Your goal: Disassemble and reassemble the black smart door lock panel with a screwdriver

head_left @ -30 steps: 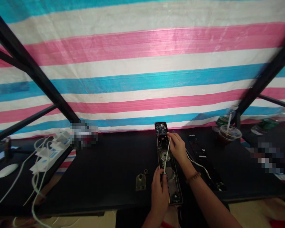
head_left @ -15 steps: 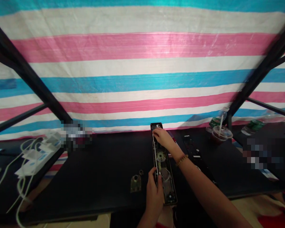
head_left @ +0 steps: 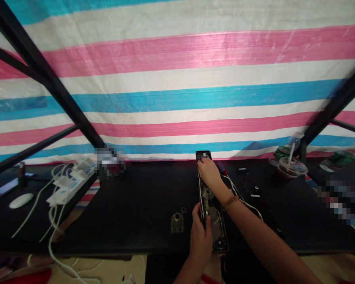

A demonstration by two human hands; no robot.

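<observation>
A long, narrow black device housing (head_left: 218,228) lies open on the black table, its inner parts showing. My left hand (head_left: 201,232) grips its left side near the lower half, thumb over the edge and fingers along the outside. Over the upper end, my right hand (head_left: 208,171) has its fingertips pinched at the left inner edge, where a white cable (head_left: 200,193) runs down the housing. The fingertips hide whether they hold the cable's end. A small metal plate (head_left: 177,223) and a smaller piece (head_left: 183,210) lie to the left.
Right of the housing are a screwdriver (head_left: 223,168), a white cord (head_left: 248,205) and a dark panel (head_left: 256,197). Farther right stand a lidded cup with a straw (head_left: 291,169) and a bottle (head_left: 282,152). At left, a power strip (head_left: 65,190) with cables and a white mouse (head_left: 21,200).
The whole view has shifted, so the scene sits farther right. My right hand's fingers are a little more over the housing's upper end; my left hand keeps its grip.
</observation>
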